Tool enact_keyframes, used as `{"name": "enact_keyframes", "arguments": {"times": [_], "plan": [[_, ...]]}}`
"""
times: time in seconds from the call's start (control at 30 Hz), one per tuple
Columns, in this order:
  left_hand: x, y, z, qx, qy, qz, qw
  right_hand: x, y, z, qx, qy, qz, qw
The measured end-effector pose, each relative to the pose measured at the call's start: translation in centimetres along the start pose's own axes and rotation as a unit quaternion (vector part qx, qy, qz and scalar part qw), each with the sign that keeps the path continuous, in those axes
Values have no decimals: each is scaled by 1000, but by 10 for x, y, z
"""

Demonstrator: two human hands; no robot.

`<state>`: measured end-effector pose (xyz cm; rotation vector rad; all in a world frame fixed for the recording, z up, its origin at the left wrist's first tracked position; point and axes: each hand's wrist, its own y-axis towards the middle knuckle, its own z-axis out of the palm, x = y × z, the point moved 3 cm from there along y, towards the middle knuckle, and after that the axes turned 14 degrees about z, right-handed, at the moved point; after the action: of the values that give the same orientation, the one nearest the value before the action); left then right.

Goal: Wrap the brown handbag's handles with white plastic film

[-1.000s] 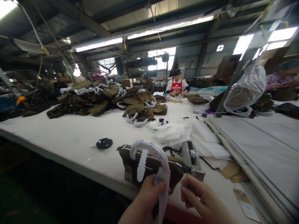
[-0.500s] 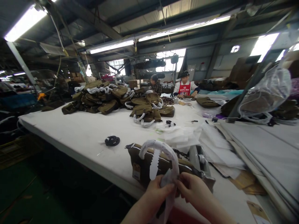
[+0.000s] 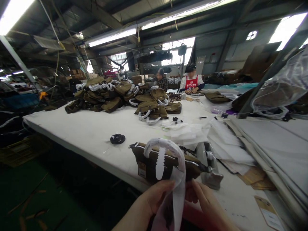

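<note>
**Olive bag with wrapped handle, held at the worktop edge**

Fingers: those of the left hand [image 3: 154, 200] are closed on the white wrapping strip [image 3: 178, 199], thumb lying on its left side. Those of the right hand [image 3: 204, 205] are curled against the right side of the same strip; whether it is pinched there cannot be told.

Wrapping strip: white, soft, hung down between both hands from the handle [image 3: 166, 149] of the olive bag [image 3: 166, 163]. The handle is arched upright over the bag and is covered in white wrap; a loose end with a toothed edge is seen hanging inside the arch.

Olive bag: laid flat at the near edge of the worktop [image 3: 91, 131], just beyond both hands; a zip is run along its top and a small label is fixed to its front left.

Right of the bag: a grey metal tool [image 3: 209, 165], touching or nearly touching the bag's end. Beyond that, stacked pale sheets [image 3: 276, 150] and brown card pieces [image 3: 252, 176].

Left of the bag: a small black coiled strap [image 3: 117, 139], apart from it on bare worktop.

Behind the bag: loose white wrapping pieces [image 3: 185, 131]; farther back, a heap of like olive bags [image 3: 120, 96] with white-wrapped handles.

Far end of the worktop: two seated persons, one in a red apron [image 3: 192, 82], hands at their own work.
</note>
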<state>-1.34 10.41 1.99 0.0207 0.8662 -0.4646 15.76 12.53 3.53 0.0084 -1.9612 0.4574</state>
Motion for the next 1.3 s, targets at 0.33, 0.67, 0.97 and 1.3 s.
{"name": "enact_keyframes", "arguments": {"times": [0.33, 0.67, 0.97, 1.3], "plan": [[-29, -55, 11, -83, 482, 167, 856, 5, -3, 48, 117, 22, -38, 992], [-30, -52, 12, -117, 573, 185, 790, 16, 3, 55, 45, 16, -1, 999], [0, -22, 13, -180, 783, 245, 543, 46, 25, 44, -75, 63, 39, 994], [-29, -17, 35, -89, 819, 231, 517, 63, 34, 31, -15, 259, 101, 960]]}}
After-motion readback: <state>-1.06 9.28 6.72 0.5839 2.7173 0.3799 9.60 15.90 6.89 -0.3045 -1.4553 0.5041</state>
